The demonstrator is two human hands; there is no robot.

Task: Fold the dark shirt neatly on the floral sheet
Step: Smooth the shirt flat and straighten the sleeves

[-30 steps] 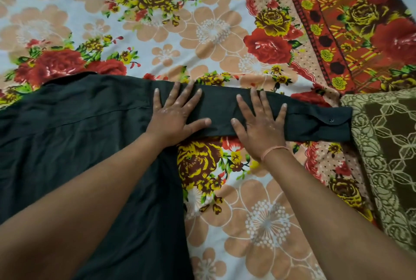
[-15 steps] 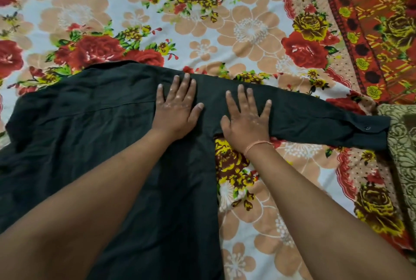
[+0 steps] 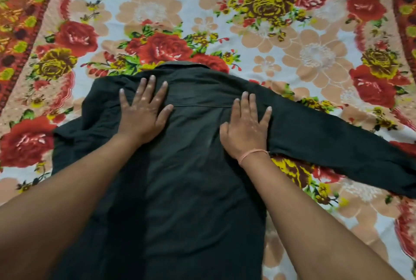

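Lying back-up on floral sheet: dark shirt, collar toward far edge. One sleeve stretched flat toward right edge; opposite side rumpled, bunched toward left edge.

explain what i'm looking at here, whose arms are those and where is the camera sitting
There is no machine: these are a person's two bare arms. The camera is worn on the person's head, looking forward and down, so the arms reach in from the bottom edge. A dark long-sleeved cloth shirt lies spread, collar away from the camera, on a bedsheet printed with red, yellow and peach flowers. The left hand and right hand both press flat on the shirt's shoulders, fingers straight. Nothing is gripped. One sleeve stretches out to the right.
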